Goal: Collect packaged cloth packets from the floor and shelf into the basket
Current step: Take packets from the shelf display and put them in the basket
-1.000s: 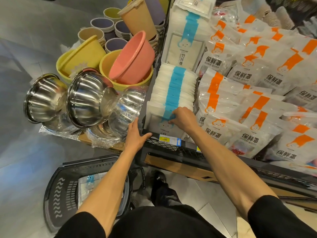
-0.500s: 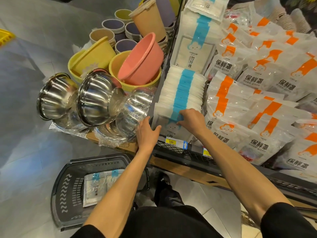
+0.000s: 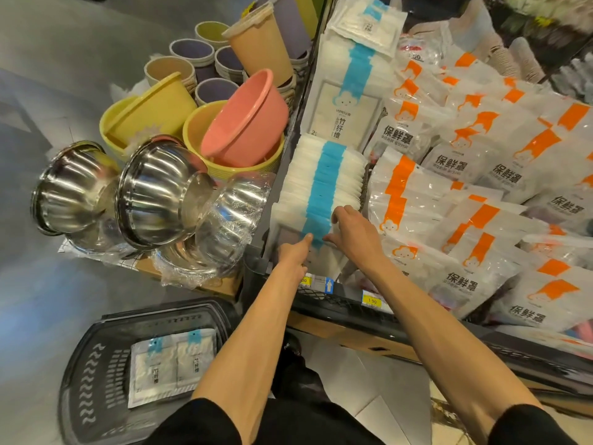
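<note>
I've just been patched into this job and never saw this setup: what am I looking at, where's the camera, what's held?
There is no machine: a person works bare-handed, and the single camera sits on their head, looking down along both arms. The right hand pinches the front packets of the row of blue-striped cloth packets on the shelf; the left hand touches the foremost one with one straight finger. On the floor below stands the dark basket, two packets already inside. Orange-striped bags fill the shelf to the right; steel bowls and plastic tubs stand to the left.
</note>
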Demonstrator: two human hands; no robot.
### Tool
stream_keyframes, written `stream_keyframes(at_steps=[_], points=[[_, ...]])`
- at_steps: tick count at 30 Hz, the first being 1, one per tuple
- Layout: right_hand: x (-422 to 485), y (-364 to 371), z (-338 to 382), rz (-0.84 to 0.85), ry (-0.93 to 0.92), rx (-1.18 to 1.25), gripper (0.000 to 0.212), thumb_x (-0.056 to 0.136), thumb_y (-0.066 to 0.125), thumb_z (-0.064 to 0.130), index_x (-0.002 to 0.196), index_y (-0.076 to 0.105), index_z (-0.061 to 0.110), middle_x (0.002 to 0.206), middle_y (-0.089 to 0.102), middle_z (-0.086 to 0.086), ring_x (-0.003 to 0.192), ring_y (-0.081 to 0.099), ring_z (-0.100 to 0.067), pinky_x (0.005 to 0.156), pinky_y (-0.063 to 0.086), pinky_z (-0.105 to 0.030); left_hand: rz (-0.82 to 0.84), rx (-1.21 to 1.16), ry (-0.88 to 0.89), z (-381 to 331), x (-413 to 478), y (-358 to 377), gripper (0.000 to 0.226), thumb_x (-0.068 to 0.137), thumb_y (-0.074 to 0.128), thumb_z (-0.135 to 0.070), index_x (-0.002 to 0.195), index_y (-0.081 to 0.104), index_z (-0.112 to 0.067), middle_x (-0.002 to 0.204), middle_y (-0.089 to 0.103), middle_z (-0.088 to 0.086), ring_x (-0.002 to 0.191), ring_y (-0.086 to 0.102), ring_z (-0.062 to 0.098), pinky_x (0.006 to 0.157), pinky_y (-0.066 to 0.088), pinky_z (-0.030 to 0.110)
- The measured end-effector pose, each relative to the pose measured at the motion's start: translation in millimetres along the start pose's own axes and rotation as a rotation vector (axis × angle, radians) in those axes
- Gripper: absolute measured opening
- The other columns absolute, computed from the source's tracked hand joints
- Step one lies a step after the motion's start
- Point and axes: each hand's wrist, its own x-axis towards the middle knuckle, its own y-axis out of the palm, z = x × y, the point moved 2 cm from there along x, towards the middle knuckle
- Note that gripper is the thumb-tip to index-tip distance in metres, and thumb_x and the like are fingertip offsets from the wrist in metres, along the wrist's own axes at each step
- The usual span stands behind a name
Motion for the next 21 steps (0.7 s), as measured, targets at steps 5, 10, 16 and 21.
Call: stream_keyframes(at_steps=[5,10,16,21], points=[[8.4,6.3,-0.7,-0.063,-0.022,-0.077,0.073,0.073,0.085,0.038,0.132,0.053,0.01,0.127,0.054,-0.011,0.116,0.051,-0.031,0.09,0.046,-0.04,-0.036,-0.144,-0.111,12.8,34.5,6.7,0.128,0.077,0.082,-0.047,0.158,-0.014,-0.025,0.154,0.036,0.016,0.131,0.049,0.04,0.106,0.046,0.057],[19.1,17.3,-6.8,0.019,-0.021,-0.022,0.101,0.064,0.089,0.044,0.146,0.04,0.01,0.152,0.037,-0.018,0.141,0.033,-0.036,0.115,0.032,-0.046,-0.068,-0.24,-0.119,13.5,20.1,15.4,0.124,0.076,0.083,-0.048,0.155,-0.011,-0.035,0.158,0.029,0.015,0.137,0.041,0.038,0.105,0.044,0.062],[27.4,23.2,-14.7,0.087,-0.05,-0.083,0.109,0.072,0.081,0.054,0.155,0.024,0.012,0.162,0.02,-0.016,0.15,0.018,-0.036,0.121,0.021,-0.052,-0.041,-0.388,-0.057,24.5,25.9,27.8,0.093,0.087,0.076,-0.035,0.153,0.012,-0.03,0.151,0.04,0.009,0.126,0.049,0.032,0.089,0.054,0.058],[31.7,23.6,-13.9,0.135,-0.087,-0.144,0.11,0.081,0.066,0.064,0.159,0.006,0.013,0.167,0.0,-0.012,0.153,-0.001,-0.032,0.124,0.009,-0.053,0.118,-0.425,-0.065,27.7,36.4,18.7,0.047,0.096,0.066,-0.022,0.134,0.042,-0.012,0.129,0.06,0.013,0.123,0.057,0.032,0.088,0.054,0.046]])
